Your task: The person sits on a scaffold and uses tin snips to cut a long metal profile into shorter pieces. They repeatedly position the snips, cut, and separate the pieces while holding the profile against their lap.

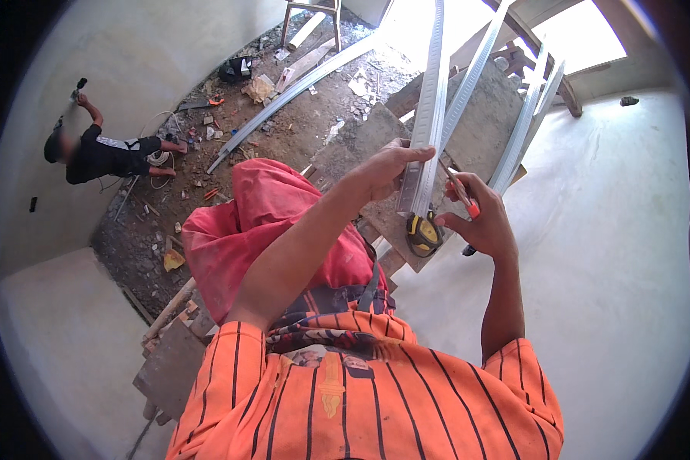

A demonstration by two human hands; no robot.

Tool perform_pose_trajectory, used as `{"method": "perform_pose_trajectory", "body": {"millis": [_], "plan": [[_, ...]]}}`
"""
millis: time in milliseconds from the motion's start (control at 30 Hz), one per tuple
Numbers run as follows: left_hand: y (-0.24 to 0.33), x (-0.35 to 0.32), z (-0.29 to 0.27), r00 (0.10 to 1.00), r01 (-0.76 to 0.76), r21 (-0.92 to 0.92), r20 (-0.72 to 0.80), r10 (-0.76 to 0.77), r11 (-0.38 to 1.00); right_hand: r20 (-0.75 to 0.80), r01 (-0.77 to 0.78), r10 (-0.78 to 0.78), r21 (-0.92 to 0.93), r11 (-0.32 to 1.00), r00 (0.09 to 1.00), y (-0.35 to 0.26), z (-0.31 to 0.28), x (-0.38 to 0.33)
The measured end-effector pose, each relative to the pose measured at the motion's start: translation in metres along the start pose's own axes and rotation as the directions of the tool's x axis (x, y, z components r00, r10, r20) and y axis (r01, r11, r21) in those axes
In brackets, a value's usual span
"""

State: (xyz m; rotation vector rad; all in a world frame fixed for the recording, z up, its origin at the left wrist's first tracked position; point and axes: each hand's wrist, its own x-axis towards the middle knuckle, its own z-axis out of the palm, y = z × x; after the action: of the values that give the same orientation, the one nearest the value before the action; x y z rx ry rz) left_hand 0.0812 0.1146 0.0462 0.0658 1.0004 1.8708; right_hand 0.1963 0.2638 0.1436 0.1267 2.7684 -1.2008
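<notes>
My left hand [385,167] is closed around the near end of a long, silvery ribbed metal channel [429,92], its thumb lying across the top. The channel runs away from me toward the bright opening. In my right hand [489,222] is a pair of snips [461,198] with red-orange handles, their metal jaws beside the channel's edge. Just below the channel's end sits a yellow and black tape measure [423,234], close to my right fingertips. Whether the snips touch the metal, I cannot tell.
More metal channels [517,138] lie across the worn boards [483,115] ahead. Another long channel [284,96] rests over the rubble-strewn floor [199,153]. At the far left, a person in dark clothes [111,157] reaches toward the wall. A wooden stool [312,9] stands at the back.
</notes>
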Motion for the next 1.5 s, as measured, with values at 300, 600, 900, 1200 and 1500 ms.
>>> {"method": "perform_pose_trajectory", "body": {"millis": [300, 600, 900, 1200, 1500], "plan": [[-0.003, 0.015, -0.01, 0.988, 0.147, 0.122, -0.074, -0.138, 0.982, -0.04, 0.161, -0.163, -0.042, 0.986, 0.986, -0.024, 0.023, -0.008], [-0.004, 0.016, 0.006, 0.997, 0.08, 0.206, -0.036, -0.074, 0.975, -0.185, 0.175, -0.205, -0.169, 0.97, 0.961, -0.013, 0.052, -0.005], [-0.001, 0.0, 0.012, 0.994, 0.093, 0.314, -0.085, -0.07, 0.945, 0.065, 0.248, -0.241, -0.151, 0.957, 0.968, -0.011, 0.031, 0.008], [-0.036, 0.012, -0.009, 0.984, 0.11, 0.32, -0.166, -0.058, 0.941, 0.265, 0.234, -0.222, -0.014, 0.972, 0.938, -0.006, 0.022, 0.026], [0.037, 0.001, -0.011, 0.95, 0.18, 0.057, 0.248, -0.189, 0.982, -0.023, -0.038, 0.05, 0.387, 0.921, 0.998, 0.001, 0.033, -0.007]]}}
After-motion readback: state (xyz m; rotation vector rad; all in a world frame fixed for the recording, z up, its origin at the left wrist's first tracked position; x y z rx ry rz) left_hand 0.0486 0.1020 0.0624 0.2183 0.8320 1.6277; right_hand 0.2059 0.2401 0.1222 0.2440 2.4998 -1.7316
